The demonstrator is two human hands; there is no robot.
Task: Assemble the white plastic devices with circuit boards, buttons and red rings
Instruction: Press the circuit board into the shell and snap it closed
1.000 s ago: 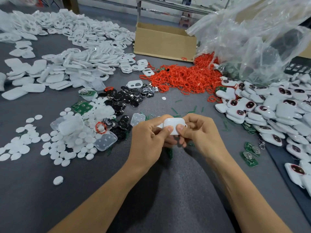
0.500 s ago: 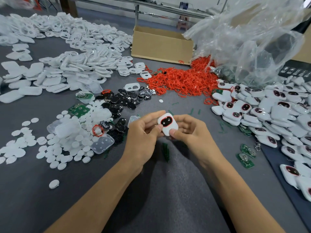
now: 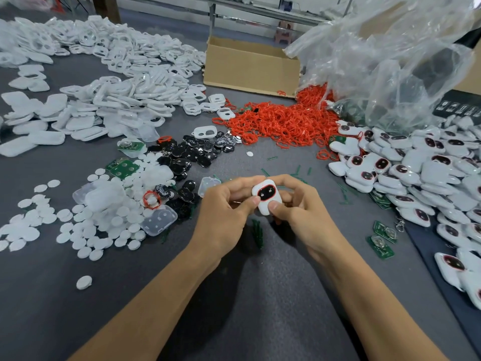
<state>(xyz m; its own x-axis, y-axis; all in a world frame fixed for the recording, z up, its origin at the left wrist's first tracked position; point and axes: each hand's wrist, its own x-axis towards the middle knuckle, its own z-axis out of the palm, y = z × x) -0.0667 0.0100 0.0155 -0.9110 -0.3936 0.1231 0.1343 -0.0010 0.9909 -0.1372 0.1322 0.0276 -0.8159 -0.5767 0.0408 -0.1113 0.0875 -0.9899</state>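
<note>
A small white plastic device (image 3: 266, 196) with a black button panel ringed in red faces up at the centre, just above the grey table. My left hand (image 3: 226, 207) grips its left side, thumb on the front edge. My right hand (image 3: 302, 207) grips its right side, thumb pressed on the lower front. A heap of red rings (image 3: 281, 123) lies behind. Black button pieces (image 3: 190, 152) are scattered to the left, and green circuit boards (image 3: 123, 166) lie further left. White shell halves (image 3: 104, 108) are heaped at the far left.
A pile of finished white devices (image 3: 416, 173) fills the right side. White round discs (image 3: 78, 220) spread over the left. More circuit boards (image 3: 381, 238) lie at the right. A cardboard box (image 3: 250, 66) and a clear plastic bag (image 3: 385, 61) stand at the back.
The device was held with its plain white back towards me; both hands turned it over, so the red-ringed button face now shows. The hands stayed at the table's centre.
</note>
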